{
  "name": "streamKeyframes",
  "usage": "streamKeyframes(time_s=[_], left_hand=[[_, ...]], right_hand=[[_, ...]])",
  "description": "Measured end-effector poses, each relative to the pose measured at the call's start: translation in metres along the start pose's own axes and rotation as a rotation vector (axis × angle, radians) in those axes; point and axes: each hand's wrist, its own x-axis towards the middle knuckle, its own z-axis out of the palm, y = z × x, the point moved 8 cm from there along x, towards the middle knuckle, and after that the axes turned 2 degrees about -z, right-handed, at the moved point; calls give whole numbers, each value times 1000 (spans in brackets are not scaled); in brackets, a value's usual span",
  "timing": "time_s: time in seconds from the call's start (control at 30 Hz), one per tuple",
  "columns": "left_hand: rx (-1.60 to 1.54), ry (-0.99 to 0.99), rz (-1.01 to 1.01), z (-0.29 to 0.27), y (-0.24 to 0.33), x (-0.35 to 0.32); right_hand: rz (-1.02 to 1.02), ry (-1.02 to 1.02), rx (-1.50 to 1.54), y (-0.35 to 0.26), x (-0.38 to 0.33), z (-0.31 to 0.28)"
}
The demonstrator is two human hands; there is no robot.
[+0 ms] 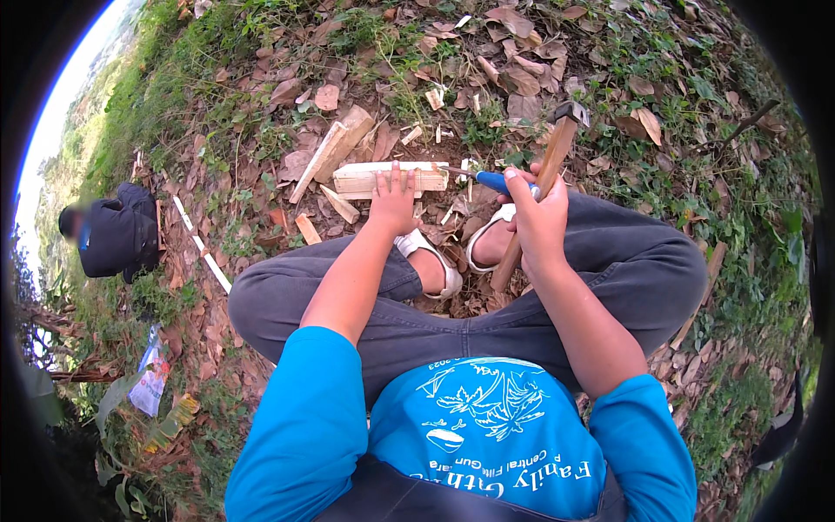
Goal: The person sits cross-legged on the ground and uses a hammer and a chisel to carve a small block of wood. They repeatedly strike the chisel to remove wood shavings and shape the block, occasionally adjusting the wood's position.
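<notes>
A pale block of wood (352, 181) lies on the ground in front of my feet. My left hand (393, 202) rests on top of it with fingers spread. In my right hand (541, 222) are a hammer (557, 150), gripped by its wooden handle with the metal head up, and a blue-handled tool (493, 181) with a thin metal shaft. That shaft points left, its tip at the block's right end; whether it is a chisel or a screwdriver is unclear. Split wood pieces (335, 150) lean by the block's left end, and a smaller wedge (339, 205) lies below them.
Wood chips (435, 98) and dry leaves (522, 78) are scattered over grassy ground. My white sandals (448, 277) are close to the block. A person in dark clothing (122, 233) is at the far left, near a white stick (202, 244) and a plastic bag (150, 383).
</notes>
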Motion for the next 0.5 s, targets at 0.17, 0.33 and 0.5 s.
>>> streamKeyframes(time_s=[0.17,0.33,0.5], left_hand=[[-115,129,40,-30,-19,19],[-128,170,33,-21,-10,26],[-72,147,-36,-43,-10,45]], right_hand=[[53,9,16,3,2,1],[77,-5,13,10,4,3],[151,-28,48,12,-2,8]])
